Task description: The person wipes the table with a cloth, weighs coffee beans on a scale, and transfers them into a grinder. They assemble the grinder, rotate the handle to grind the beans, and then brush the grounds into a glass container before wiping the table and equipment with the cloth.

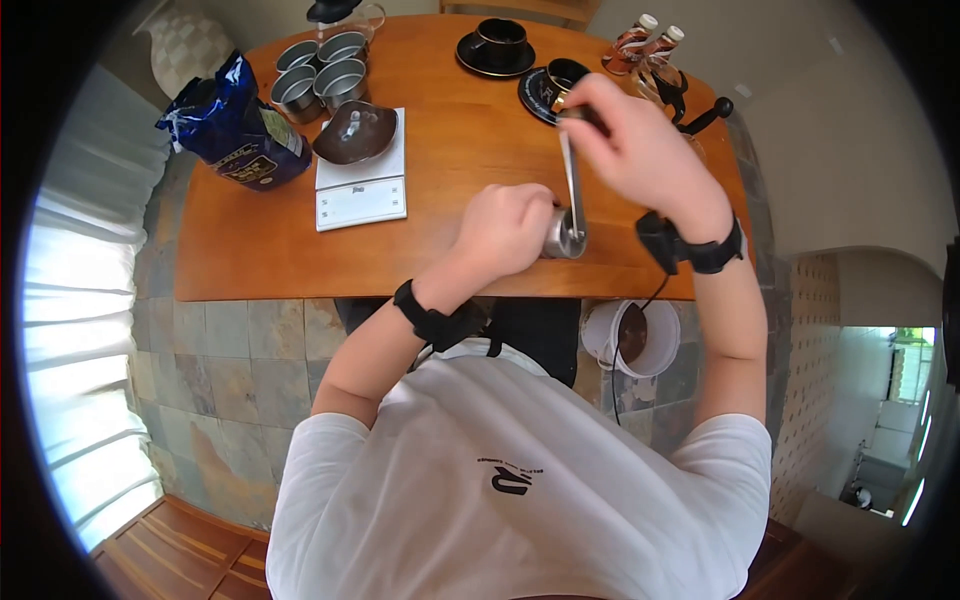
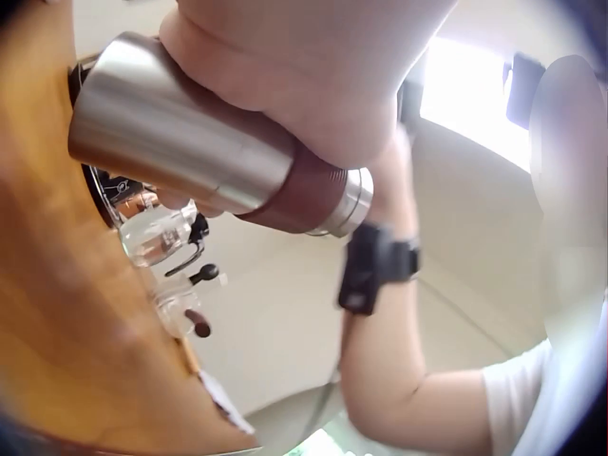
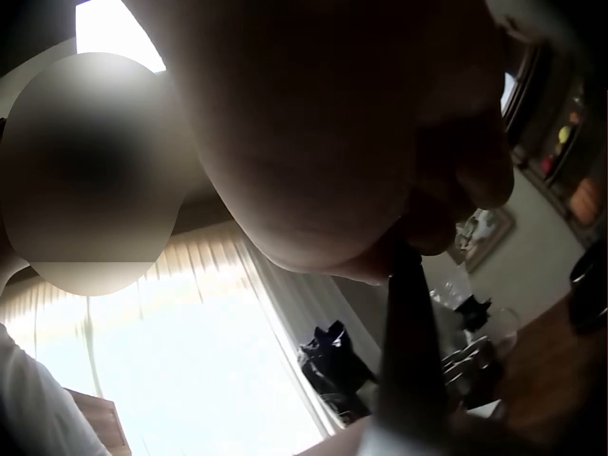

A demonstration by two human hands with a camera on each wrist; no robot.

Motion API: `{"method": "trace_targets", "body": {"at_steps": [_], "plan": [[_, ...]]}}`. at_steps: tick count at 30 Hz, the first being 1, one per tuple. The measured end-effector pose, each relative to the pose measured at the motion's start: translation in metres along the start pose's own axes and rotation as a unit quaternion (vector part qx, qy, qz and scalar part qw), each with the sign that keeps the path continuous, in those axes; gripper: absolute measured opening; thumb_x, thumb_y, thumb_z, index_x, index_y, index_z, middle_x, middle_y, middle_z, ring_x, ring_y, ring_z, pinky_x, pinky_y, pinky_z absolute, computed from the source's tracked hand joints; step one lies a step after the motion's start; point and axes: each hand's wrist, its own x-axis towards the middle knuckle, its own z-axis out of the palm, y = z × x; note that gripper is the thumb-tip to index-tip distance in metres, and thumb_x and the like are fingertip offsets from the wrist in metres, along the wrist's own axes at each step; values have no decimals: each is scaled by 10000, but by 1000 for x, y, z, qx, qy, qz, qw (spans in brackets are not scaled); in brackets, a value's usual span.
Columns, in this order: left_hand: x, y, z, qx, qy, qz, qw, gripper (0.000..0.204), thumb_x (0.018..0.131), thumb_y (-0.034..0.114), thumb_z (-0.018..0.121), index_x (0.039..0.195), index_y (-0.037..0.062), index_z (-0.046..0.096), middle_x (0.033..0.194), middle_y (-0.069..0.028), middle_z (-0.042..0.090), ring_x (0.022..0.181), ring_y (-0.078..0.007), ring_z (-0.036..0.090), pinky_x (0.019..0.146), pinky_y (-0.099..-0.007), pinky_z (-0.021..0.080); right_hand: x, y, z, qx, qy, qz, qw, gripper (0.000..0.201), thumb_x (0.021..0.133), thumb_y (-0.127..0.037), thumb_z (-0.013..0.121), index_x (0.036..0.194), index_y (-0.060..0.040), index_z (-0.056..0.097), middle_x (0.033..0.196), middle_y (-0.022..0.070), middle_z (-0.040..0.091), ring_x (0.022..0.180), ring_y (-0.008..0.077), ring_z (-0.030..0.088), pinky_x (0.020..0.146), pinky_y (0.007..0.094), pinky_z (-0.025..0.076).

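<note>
My left hand (image 1: 505, 225) grips a hand coffee grinder by its steel body (image 2: 180, 123), which has a brown band near the crank end. In the left wrist view the grinder lies tilted over the wooden table. From its top a long metal crank (image 1: 573, 185) reaches away toward the far side. The fingers of my right hand (image 1: 645, 150) are curled round the dark knob (image 1: 590, 120) at the crank's end, partly covering it. Left of the hands, a dark glossy bowl (image 1: 357, 135) sits on a white scale (image 1: 360, 205).
A blue bag (image 1: 240, 135) and several metal tins (image 1: 340, 82) stand at the table's left. Farther back are two black cups, one on a saucer (image 1: 497, 62). Small bottles (image 1: 632, 45) are at back right. On the floor stands a white bucket (image 1: 655, 340).
</note>
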Motion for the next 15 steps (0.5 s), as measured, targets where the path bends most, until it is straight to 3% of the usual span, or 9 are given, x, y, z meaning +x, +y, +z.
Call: {"method": "trace_targets", "body": {"at_steps": [2,4,6,7,8,9,11,13,15], "plan": [[0,-15,-32,-30,39,-4,999,323,902,242,490,845,14,712,774,-194,696,712,-331,687,671,-409,549,-23,17,-8,-21,-51,68,996,145,915,-133,614,1000,-35,550,768,191,639,733,391,642,621,431,501],[7,-24,-61,56,103,4,993,271,883,178,542,824,-38,695,743,-138,707,674,-200,688,632,-325,542,-48,-22,-3,-10,-103,-19,994,151,881,-136,650,978,-58,565,857,153,645,808,366,649,658,428,516],[14,-26,-54,80,35,-6,996,187,851,146,570,787,9,680,755,-153,699,675,-317,680,631,-404,543,-54,-68,5,15,-182,-101,978,160,860,-104,682,980,-27,609,847,133,623,790,331,632,708,406,521],[15,-26,-29,90,54,42,994,173,847,142,566,769,30,673,742,-161,691,668,-362,669,633,-435,540,-47,-78,8,51,-182,-140,972,170,851,-98,692,978,-24,607,843,131,620,780,322,630,698,393,522],[10,-4,-16,59,30,-36,997,177,846,146,543,748,59,662,751,-185,673,717,-420,643,668,-483,531,-34,-79,9,24,-107,-165,980,166,856,-89,683,988,-24,605,838,132,618,762,314,629,679,385,518],[-7,-12,-5,-23,37,124,991,226,863,160,491,774,68,677,770,-210,667,740,-414,644,695,-489,528,-17,-74,8,-5,-29,-186,982,163,861,-79,674,997,-24,602,832,134,616,745,307,628,659,377,515],[-11,16,-17,-16,-41,13,999,258,874,181,486,839,48,705,797,-219,677,714,-401,659,682,-478,535,0,-36,-10,13,-9,39,999,157,899,-106,636,1030,-33,589,817,143,620,695,295,628,622,364,504],[-13,-7,-41,-164,16,-56,985,288,889,191,485,900,27,721,786,-212,685,672,-361,674,656,-431,545,-13,-6,-23,-16,-110,144,983,157,901,-121,647,1019,-35,591,796,139,619,703,295,632,626,365,505],[2,-33,-71,-264,77,-56,960,322,910,205,469,923,1,717,778,-190,692,673,-321,683,641,-386,548,-44,-35,-6,-4,-134,7,991,167,885,-119,668,1016,-42,600,794,131,619,715,306,632,636,377,511]]}}
